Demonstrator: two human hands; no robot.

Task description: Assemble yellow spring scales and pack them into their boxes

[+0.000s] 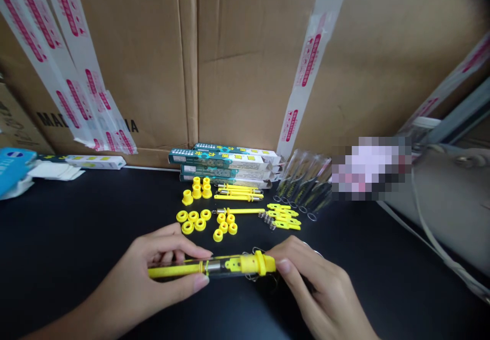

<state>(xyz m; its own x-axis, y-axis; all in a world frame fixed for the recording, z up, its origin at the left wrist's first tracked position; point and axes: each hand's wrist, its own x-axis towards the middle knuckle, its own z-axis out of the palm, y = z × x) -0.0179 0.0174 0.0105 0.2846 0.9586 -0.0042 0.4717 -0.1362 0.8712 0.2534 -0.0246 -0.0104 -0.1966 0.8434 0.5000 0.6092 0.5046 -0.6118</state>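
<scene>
Both hands hold one long clear tube with a yellow rod and cap inside it (214, 267), lying level just above the black table (76, 227). My left hand (161, 273) pinches the tube's left half between thumb and fingers. My right hand (310, 284) grips the yellow cap end, where a thin wire ring shows. Just beyond lie loose yellow rings (193, 221), small yellow caps (225, 225), yellow collars (197, 190), yellow rods (239, 193), flat yellow clips (284, 215) and small metal springs (267, 219).
Stacked teal and white boxes (225, 164) lie at the table's back, with clear empty tubes (306, 184) to their right. A large taped cardboard carton (245, 59) walls off the back. A blue packet (13, 166) and another box (95, 161) sit far left. A grey machine with cables (451, 202) stands right.
</scene>
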